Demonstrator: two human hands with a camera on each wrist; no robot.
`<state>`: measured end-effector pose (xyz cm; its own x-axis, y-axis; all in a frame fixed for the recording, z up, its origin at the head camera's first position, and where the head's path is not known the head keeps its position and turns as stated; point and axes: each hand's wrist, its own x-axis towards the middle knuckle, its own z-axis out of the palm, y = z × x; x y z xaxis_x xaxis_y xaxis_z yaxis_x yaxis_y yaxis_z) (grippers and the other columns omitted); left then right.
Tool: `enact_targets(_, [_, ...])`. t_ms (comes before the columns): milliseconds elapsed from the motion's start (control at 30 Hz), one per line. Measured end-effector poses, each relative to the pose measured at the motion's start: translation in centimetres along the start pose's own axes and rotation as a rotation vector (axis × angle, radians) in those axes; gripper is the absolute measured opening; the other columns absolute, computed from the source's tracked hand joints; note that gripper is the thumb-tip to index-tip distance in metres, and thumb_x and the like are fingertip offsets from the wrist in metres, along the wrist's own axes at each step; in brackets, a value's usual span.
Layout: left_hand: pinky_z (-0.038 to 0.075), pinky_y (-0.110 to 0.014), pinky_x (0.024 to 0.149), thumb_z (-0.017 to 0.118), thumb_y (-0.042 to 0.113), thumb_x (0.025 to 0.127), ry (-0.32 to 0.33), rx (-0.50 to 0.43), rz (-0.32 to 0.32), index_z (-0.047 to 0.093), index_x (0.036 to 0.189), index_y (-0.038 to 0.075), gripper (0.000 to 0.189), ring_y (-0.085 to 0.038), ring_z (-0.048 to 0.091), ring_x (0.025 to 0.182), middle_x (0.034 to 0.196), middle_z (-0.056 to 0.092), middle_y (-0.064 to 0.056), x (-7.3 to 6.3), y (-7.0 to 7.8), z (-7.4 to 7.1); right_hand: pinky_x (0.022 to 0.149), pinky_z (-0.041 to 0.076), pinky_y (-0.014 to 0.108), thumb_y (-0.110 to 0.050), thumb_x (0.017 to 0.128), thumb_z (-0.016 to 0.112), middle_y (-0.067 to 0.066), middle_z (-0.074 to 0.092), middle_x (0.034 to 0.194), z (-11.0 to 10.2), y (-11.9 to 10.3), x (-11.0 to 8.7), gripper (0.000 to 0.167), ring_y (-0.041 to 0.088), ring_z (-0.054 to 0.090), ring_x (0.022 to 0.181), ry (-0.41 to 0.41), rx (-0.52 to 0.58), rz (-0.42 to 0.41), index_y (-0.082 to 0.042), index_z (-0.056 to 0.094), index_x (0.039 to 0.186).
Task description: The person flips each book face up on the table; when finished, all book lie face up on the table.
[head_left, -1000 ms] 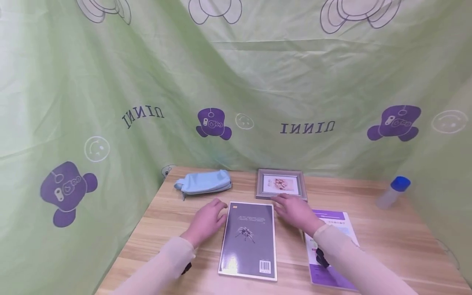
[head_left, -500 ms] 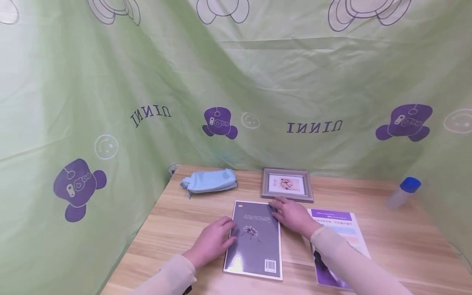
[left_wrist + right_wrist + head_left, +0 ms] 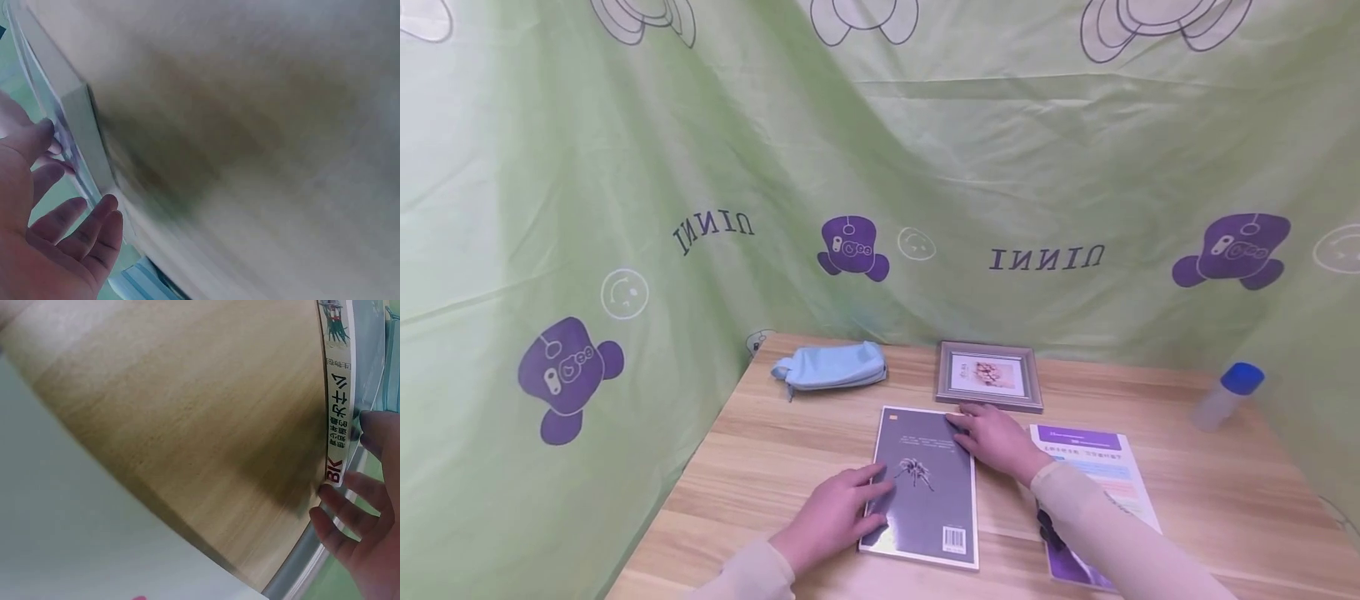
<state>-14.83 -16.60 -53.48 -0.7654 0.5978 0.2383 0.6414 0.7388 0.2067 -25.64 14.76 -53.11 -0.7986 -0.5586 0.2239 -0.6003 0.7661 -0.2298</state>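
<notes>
A grey book [image 3: 925, 508] with a spider picture and a barcode lies flat on the wooden table. My left hand [image 3: 835, 512] is at its left side, fingers loosely spread, fingertips over the left edge of the cover. At the upper right corner of the book is my right hand [image 3: 1000, 437], its fingertips overlapping the cover. The left wrist view shows the pale page edge [image 3: 87, 137] beside the relaxed fingers [image 3: 81, 234]. In the right wrist view the printed spine [image 3: 338, 406] faces the camera, with the right fingers bent loosely around its end.
Behind the book lie a light blue pencil case [image 3: 835, 367] and a framed picture [image 3: 988, 377]. A purple and white book [image 3: 1120, 475] lies to the right, partly under the right forearm. A blue-capped bottle [image 3: 1228, 396] stands at the far right. Green printed cloth [image 3: 880, 150] hangs behind the table.
My left hand has come nearer to me along the book's left side and onto its edge. The right fingertips have moved onto the upper right corner. The head view has shifted slightly left.
</notes>
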Motion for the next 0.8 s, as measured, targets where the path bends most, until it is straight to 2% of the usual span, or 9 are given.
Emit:
enact_targets(267, [0.052,-0.042,0.101,0.078,0.047,0.092,0.032,-0.001,0.078,0.074,0.132,0.019,0.050,-0.027,0.063,0.122,0.145,0.061,-0.013,-1.5,0.2,0.7,0.103,0.048,0.057,-0.020,0.098,0.073,0.025,0.064,0.133,0.3,0.2,-0.1,0.038,0.044,0.062,0.121,0.012,0.015,-0.036,-0.007,0.072,0.134])
enact_targets(500, [0.052,-0.045,0.100,0.072,0.066,0.088,-0.007,0.063,0.107,0.071,0.137,0.024,0.064,-0.028,0.060,0.125,0.150,0.057,-0.012,-2.2,0.4,0.8,0.103,0.049,0.056,-0.019,0.098,0.073,0.025,0.065,0.129,0.2,0.4,0.0,0.038,0.044,0.062,0.118,-0.006,0.028,-0.051,-0.006,0.071,0.134])
enact_targets(800, [0.053,-0.044,0.097,0.072,0.066,0.088,-0.004,0.194,0.173,0.071,0.138,0.023,0.066,-0.029,0.062,0.120,0.148,0.058,-0.015,-2.2,0.5,0.9,0.102,0.049,0.055,-0.019,0.097,0.074,0.022,0.066,0.126,0.0,0.4,0.2,0.037,0.042,0.062,0.116,-0.009,0.027,-0.064,-0.006,0.073,0.132])
